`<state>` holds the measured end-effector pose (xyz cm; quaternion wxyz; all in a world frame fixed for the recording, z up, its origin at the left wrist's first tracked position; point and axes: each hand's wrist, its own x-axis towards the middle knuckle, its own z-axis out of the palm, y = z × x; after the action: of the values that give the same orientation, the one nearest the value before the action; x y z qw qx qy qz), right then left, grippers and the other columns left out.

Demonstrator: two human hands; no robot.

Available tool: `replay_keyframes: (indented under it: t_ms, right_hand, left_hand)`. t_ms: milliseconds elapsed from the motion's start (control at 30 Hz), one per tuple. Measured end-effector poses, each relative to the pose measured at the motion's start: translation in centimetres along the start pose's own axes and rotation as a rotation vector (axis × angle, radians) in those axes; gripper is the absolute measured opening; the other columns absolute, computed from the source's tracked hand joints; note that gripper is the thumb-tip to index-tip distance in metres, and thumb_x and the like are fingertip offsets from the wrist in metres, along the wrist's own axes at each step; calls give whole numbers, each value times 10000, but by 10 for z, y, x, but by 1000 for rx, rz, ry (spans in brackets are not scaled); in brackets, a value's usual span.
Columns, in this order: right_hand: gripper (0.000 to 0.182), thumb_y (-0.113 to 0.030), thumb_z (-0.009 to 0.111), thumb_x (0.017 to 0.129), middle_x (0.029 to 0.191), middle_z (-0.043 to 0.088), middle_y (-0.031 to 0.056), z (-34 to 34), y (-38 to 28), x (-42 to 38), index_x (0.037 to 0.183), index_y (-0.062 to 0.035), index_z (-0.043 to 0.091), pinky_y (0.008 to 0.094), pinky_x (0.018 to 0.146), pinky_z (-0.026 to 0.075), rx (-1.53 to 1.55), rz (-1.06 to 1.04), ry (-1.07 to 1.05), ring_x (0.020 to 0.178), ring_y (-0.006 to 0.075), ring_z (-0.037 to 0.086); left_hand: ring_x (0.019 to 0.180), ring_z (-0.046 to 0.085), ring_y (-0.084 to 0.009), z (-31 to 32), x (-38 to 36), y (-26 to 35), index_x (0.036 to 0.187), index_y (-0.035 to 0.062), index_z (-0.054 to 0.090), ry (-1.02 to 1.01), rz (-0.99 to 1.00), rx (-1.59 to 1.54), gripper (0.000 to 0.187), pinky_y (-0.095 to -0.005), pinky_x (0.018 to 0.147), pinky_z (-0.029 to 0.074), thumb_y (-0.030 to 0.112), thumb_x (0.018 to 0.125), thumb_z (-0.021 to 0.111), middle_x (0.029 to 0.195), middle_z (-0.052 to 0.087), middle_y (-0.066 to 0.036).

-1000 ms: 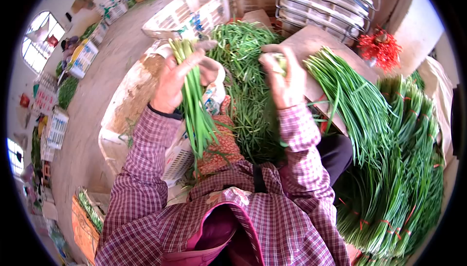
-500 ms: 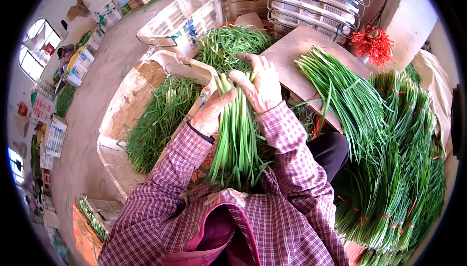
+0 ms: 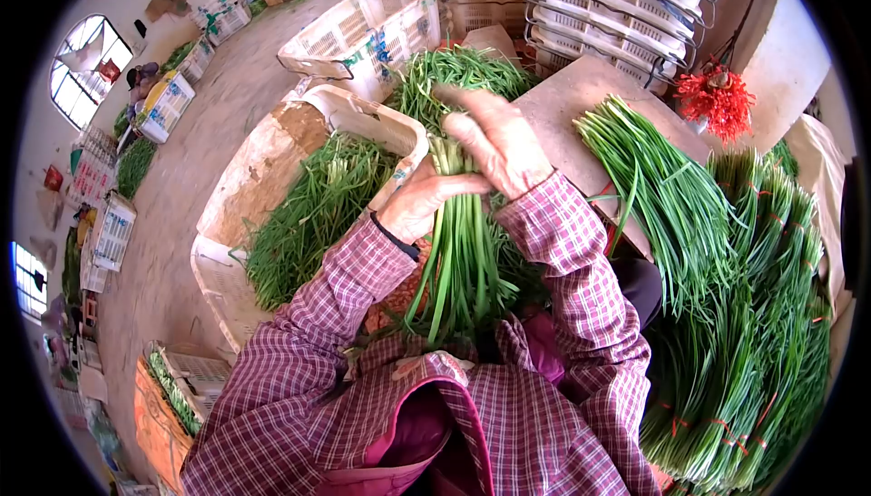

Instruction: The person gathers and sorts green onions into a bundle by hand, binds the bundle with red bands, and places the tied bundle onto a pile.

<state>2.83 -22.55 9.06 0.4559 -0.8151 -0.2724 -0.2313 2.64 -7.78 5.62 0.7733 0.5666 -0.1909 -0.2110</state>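
Note:
My left hand (image 3: 419,206) is wrapped round a bunch of garlic chives (image 3: 458,255), its thumb lying across the front of the stems. Pale cut ends point away from me, while the green leaves hang towards my lap. At the upper right of the bunch, my right hand (image 3: 508,147) is open, fingers stretched out beside the pale ends. Just beyond both hands lies a heap of loose chives (image 3: 463,74). A sorted pile of chives (image 3: 649,187) rests on a board (image 3: 581,88) to the right.
Left of me stands a white crate (image 3: 213,283) with loose greens (image 3: 313,215) in it. Another crate (image 3: 363,29) is behind it, near stacked crates (image 3: 608,10). Chive bundles (image 3: 726,360) with red ties lie at right, below hanging red ties (image 3: 714,101). A person (image 3: 141,83) is far left.
My right hand's fingers have straightened and lifted off the stem ends. The left thumb now reaches across the bunch. The whole view has shifted slightly, with things appearing further right.

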Motion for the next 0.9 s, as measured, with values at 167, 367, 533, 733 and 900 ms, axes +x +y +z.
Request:
replay_keyframes:
  t_ms: [167,367,533,733,900]
  right_hand:
    - [1068,-574,729,679,1280,458,255,9,-4,-19,1435,-1,239,468,994,373,-171,-33,232,1191,380,454]
    - [931,-330,757,695,1028,634,217,63,2,-44,1438,-100,246,439,797,509,-260,348,257,921,364,632]
    - [589,-186,672,795,1048,656,135,47,16,-45,1300,4,436,318,856,480,375,502,-108,953,210,627]
    - [642,-288,685,756,771,538,63,41,18,-68,1268,35,475,299,524,504,1139,695,-255,576,160,534]
    - [640,-236,618,811,827,571,61,55,41,-79,1365,-8,392,325,572,538,1556,614,-486,644,172,568]
  left_hand:
    - [763,645,-180,-7,9,37,1006,20,606,248,223,-49,175,-283,712,543,115,861,633,919,641,-68]
    - [802,639,-170,-23,26,38,959,59,601,205,198,-370,134,-301,719,535,183,906,605,854,636,-55]
    - [859,648,-214,-41,34,59,1066,67,611,151,138,-384,258,-353,784,536,259,895,625,938,656,-83]
    - [1152,522,-275,-72,34,72,1303,-14,412,-10,266,-427,751,-413,999,421,552,845,594,1246,535,-176]
    - [1085,551,-296,-65,5,15,1312,20,408,-62,126,-531,841,-416,961,453,600,761,666,1160,568,-182]
